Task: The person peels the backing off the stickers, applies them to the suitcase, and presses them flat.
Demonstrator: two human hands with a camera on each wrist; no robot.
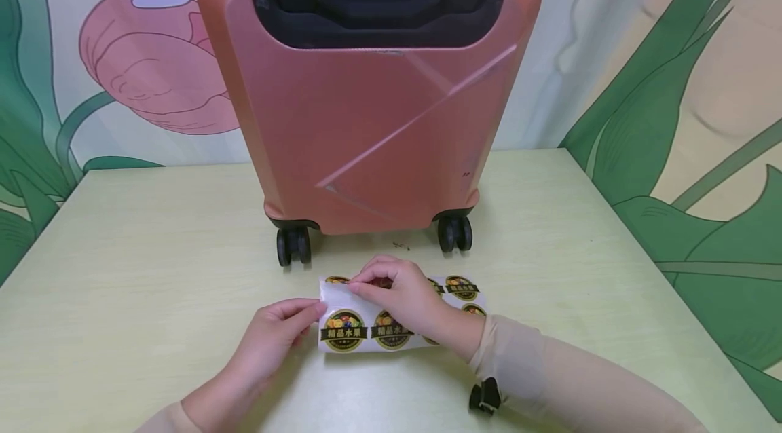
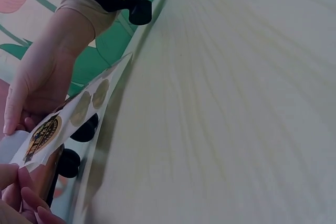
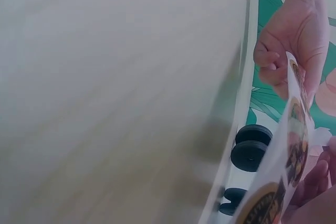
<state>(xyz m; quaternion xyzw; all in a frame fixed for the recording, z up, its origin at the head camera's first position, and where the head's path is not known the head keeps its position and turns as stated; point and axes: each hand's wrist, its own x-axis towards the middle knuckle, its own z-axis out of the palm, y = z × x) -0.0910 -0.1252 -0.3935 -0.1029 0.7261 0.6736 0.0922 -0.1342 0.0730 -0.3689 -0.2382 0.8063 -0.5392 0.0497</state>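
A white sheet of round black-and-gold fruit stickers [image 1: 343, 332] is held close over the table, below the suitcase. My left hand [image 1: 269, 338] pinches its left edge between thumb and fingers. My right hand [image 1: 403, 297] reaches across the sheet, thumb and index finger pinching a plain white flap at its upper left. That flap [image 1: 334, 296] covers part of the top-left sticker. In the left wrist view, the right hand [image 2: 44, 77] has its thumb on the pale flap, and the sheet [image 2: 68, 124] tilts up. The right wrist view shows the left hand [image 3: 294, 45] gripping the sheet's far end.
A pink suitcase [image 1: 379, 141] with a black recessed handle area stands upright on black wheels [image 1: 455, 234] behind the sheet. Small brown specks [image 1: 400, 246] lie on the pale table [image 1: 153, 250] between the wheels. A backdrop [image 1: 660, 114] printed with leaves hangs behind.
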